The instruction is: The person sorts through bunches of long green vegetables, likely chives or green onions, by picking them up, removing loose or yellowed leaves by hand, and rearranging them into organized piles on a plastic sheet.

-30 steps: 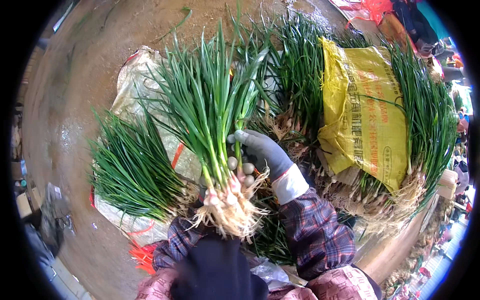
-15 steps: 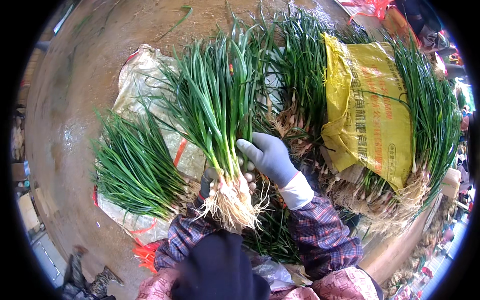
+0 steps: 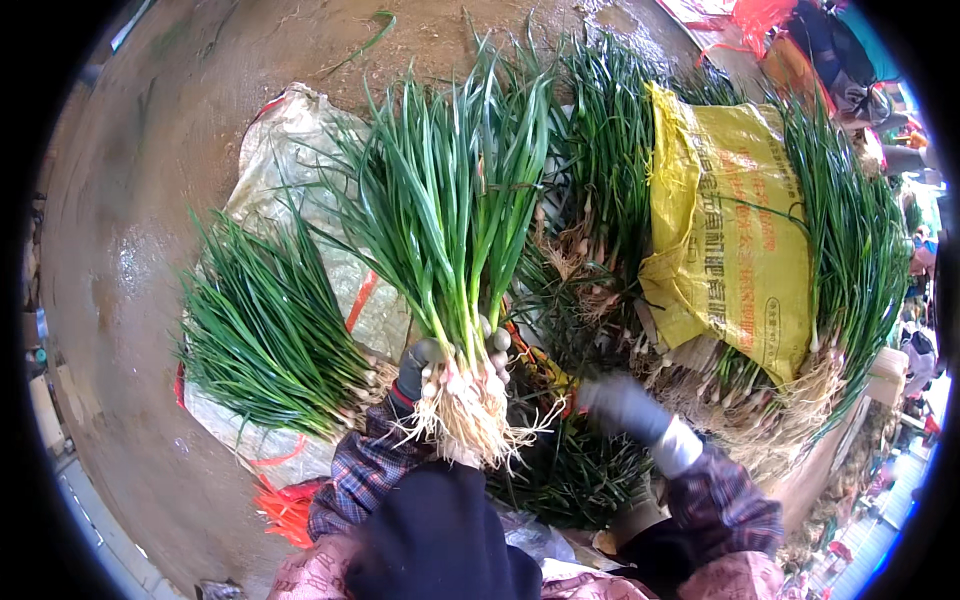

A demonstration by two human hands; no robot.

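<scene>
My left hand [image 3: 414,367], in a grey glove, is closed round a bunch of green garlic [image 3: 445,225]. Its fingertips show at the right of the stems, just above the pale bulbs and tangled roots. The long leaves point away from me. My right hand [image 3: 628,410], also gloved, is apart from the bunch on the right and smeared by motion, so I cannot make out its fingers. Under it lie dark green leaves [image 3: 575,470] and a strip of red and yellow material [image 3: 545,372].
On the left, another garlic bunch [image 3: 270,330] lies on a whitish woven sack [image 3: 285,165]. More garlic [image 3: 610,150] is heaped at the right, partly under a yellow printed sack [image 3: 740,230]. Red plastic strips [image 3: 285,515] lie near my left sleeve. Wet brown ground [image 3: 130,330] surrounds the sacks.
My right hand has left the bunch and moved right and toward me. The left hand keeps its hold in nearly the same place, and the leaves have fanned out to the right.
</scene>
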